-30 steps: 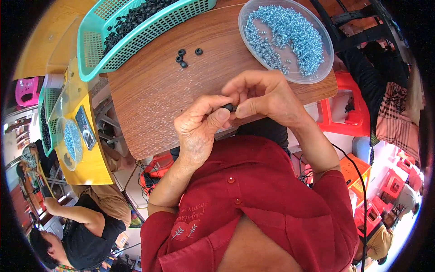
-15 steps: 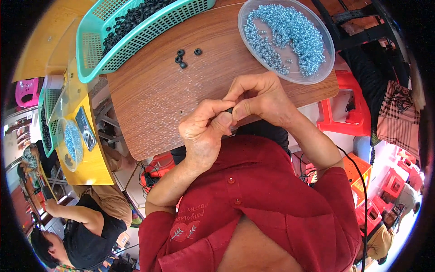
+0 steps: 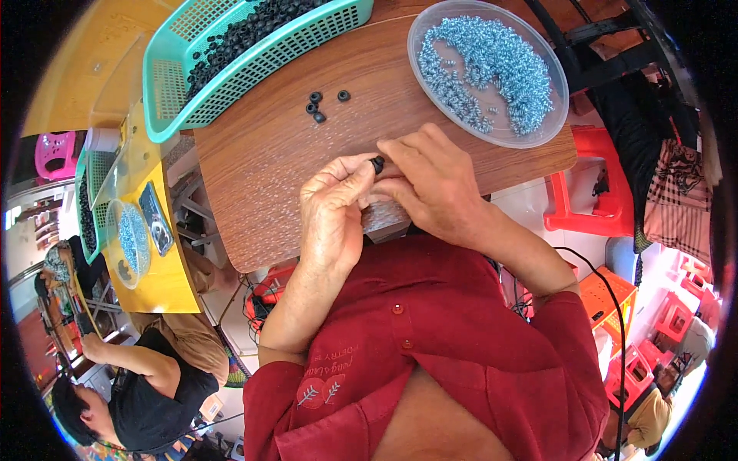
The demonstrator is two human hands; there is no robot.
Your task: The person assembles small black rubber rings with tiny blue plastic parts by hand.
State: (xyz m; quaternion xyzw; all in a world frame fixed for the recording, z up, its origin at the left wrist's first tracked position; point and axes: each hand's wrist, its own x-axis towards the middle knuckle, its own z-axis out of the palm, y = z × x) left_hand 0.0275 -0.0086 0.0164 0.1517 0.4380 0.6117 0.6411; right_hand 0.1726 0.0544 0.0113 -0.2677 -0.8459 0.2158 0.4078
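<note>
In front of my chest, above the table's near edge, my left hand (image 3: pixel 330 201) pinches a small black rubber-like round part (image 3: pixel 377 164) between thumb and fingertips. My right hand (image 3: pixel 437 178) is close against it from the right. Its index finger stretches over the black part and its thumb lies lower, with a gap between them; whether a fingertip touches the part is hard to tell. Several matching black parts (image 3: pixel 316 107) lie on the wooden table (image 3: pixel 261 165) beyond my hands.
A teal mesh basket (image 3: pixel 254 73) of black parts stands at the far left. At the far right is a clear round tub (image 3: pixel 566 92) of small shiny light-blue pieces. Red stools (image 3: pixel 596 219) stand right; a person (image 3: pixel 165 388) sits left beside a yellow table (image 3: pixel 171 269).
Both hands have risen slightly away from my body. My right fingers have loosened from their pinch and spread around the black part, which now shows more plainly in my left fingertips.
</note>
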